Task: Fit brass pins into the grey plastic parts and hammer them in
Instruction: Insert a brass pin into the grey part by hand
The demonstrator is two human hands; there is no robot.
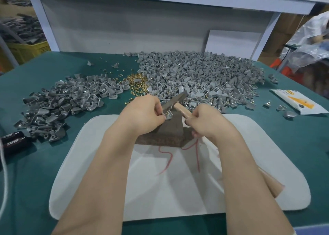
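While my left hand [142,112] pinches a grey part [168,116] against the top far edge of the block [170,129], my right hand [204,121] is clenched round the wooden handle of the hammer [175,99], close under its head. A brass pin [167,112] shows at the part, just beside my left fingertips. I cannot tell whether it is seated straight or how deep it sits. The hammer head hangs just over the part; whether it touches the pin I cannot tell.

Block stands on the white pad [249,145], on the green desk [44,163]. Loose pins [137,81] lie heaped beyond the block, between the small pile [58,105] and the large pile [195,78] of grey parts.

Findings, as judgement:
- Fingers are the chief hazard. My left fingertips lie right by the pin, so a blow slightly off line would land on them.
- The part sits near the block's edge. A glancing strike could tip it off and throw the pin loose.
- If the pin leans, a hard blow is likely to bend it or split the plastic round the hole.
- My grip is choked up near the head, which gives control but little swing. Forcing it to make up for that would cost accuracy.
- The pad under the block may give a little, and the block could shift under repeated blows.
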